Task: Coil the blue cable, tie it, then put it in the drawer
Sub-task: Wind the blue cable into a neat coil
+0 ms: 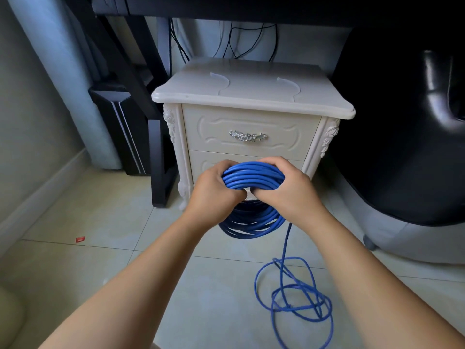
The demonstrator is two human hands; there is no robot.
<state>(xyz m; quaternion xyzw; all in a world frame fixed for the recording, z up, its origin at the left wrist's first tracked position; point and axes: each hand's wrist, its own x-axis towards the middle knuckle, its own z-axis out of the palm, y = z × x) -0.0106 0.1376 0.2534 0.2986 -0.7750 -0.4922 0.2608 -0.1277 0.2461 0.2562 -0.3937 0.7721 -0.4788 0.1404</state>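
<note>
Both arms reach out in front of the nightstand (251, 94). The left grip (216, 190) is wrapped round the left side of the coil (253, 178), fingers curled over the strands. The right grip (284, 187) is clamped round the right side in the same way. The two sit close together, with only a short stretch of bundled blue turns showing between them.

The rest of the coil hangs below the hands in shadow, held up off the floor (113, 222). One strand drops from its right side to the tiles, where the uncoiled cable (294, 301) lies in loose, overlapping loops near the right forearm.

The top drawer (206, 132) is closed, its silver handle (247, 136) centred on the front. The hands hide most of the lower drawer front behind them.

A small red scrap (80, 239) lies on the floor to the left. A black chair (402, 134) stands just right of the nightstand, and a black desk leg (157, 162) just left of it.
</note>
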